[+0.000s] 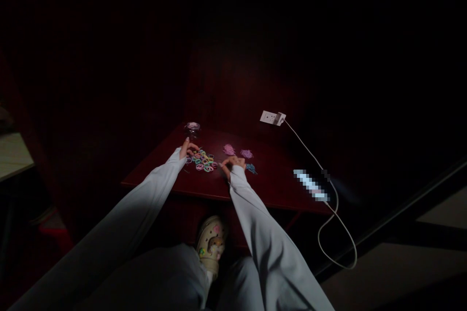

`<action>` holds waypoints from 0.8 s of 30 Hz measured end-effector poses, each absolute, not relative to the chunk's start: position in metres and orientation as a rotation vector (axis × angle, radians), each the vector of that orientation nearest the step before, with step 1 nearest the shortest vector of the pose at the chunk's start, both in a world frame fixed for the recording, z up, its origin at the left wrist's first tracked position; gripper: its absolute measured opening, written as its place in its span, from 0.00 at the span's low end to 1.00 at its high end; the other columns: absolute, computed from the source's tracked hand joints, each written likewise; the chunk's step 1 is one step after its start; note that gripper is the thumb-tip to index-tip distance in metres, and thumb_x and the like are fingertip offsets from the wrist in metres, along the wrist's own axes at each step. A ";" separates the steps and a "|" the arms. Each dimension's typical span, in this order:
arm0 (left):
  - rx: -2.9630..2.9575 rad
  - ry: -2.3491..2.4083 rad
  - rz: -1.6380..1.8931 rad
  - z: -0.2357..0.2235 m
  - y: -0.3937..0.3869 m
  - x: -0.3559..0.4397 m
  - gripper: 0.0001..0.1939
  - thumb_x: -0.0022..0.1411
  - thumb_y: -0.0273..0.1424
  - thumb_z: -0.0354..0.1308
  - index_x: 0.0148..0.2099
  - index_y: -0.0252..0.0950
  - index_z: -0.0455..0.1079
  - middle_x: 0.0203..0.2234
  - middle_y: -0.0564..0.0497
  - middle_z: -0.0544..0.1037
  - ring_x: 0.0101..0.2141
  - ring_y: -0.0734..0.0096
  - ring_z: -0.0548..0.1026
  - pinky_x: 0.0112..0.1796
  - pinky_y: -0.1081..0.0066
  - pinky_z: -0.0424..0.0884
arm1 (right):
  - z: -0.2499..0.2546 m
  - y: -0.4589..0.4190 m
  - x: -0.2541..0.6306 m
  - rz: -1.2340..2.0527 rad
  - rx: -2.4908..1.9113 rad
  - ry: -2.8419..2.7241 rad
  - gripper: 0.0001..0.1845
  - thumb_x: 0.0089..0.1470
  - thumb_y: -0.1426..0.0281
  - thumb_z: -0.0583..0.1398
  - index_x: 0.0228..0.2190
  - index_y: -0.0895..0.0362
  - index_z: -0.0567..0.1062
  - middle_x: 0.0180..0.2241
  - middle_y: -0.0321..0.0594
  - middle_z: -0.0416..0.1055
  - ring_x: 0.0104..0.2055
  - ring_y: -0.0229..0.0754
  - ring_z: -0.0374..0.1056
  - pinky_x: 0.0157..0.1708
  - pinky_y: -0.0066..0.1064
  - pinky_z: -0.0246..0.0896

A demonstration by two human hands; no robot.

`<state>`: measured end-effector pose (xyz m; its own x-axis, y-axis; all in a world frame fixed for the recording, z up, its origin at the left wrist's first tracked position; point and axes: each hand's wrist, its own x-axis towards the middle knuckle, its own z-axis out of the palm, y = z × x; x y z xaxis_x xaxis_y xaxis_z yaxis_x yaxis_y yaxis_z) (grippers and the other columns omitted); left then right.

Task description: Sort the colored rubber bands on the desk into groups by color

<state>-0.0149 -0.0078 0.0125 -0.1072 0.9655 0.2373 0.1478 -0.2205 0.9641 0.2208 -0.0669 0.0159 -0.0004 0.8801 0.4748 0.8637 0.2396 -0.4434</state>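
Pile of coloured rings (pixel 203 161) on dark red table (pixel 277 184). L hand (pixel 187 148) rests at pile's left edge, fingers loosely curled; R hand (pixel 232 163) just right of pile, fingertips pressed together, contents too small to tell. Glass jar (pixel 192 129) behind pile

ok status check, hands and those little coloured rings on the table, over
Left hand at far edge of the ring pile, beside small jar. Right hand curled at pile's right. Grip unclear, too dark.

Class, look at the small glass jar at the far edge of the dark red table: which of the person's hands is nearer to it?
Left. The left hand is just in front of the glass jar, by the pile of coloured rings. The right hand lies farther off, across that pile, near the pink bundle.
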 end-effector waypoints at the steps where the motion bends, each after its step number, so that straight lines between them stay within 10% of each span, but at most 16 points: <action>1: 1.417 1.299 1.415 0.013 -0.008 -0.015 0.43 0.57 0.70 0.31 0.27 0.41 0.71 0.18 0.47 0.72 0.24 0.62 0.68 0.27 0.67 0.60 | 0.020 -0.068 0.238 0.050 -1.674 -1.756 0.05 0.61 0.65 0.69 0.32 0.51 0.83 0.46 0.40 0.79 0.53 0.50 0.63 0.52 0.40 0.52; 11: 1.403 1.317 1.426 0.023 -0.018 -0.013 0.41 0.58 0.68 0.33 0.27 0.40 0.72 0.21 0.45 0.76 0.25 0.62 0.70 0.29 0.66 0.62 | 0.035 -0.081 0.305 -0.109 -1.940 -1.601 0.11 0.64 0.61 0.66 0.45 0.53 0.84 0.54 0.48 0.75 0.57 0.57 0.60 0.53 0.43 0.51; 24: 1.365 1.234 1.432 0.017 -0.015 -0.014 0.41 0.58 0.70 0.36 0.28 0.40 0.72 0.20 0.45 0.76 0.23 0.63 0.69 0.27 0.68 0.62 | 0.023 -0.101 0.140 -0.067 -1.381 -2.301 0.16 0.64 0.50 0.67 0.47 0.45 0.84 0.60 0.40 0.71 0.59 0.51 0.58 0.59 0.42 0.53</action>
<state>-0.0135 -0.0153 0.0168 -0.1101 0.9682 0.2245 0.0787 -0.2166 0.9731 0.1396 -0.1006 0.0228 -0.3953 0.8256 0.4027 0.8477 0.4967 -0.1861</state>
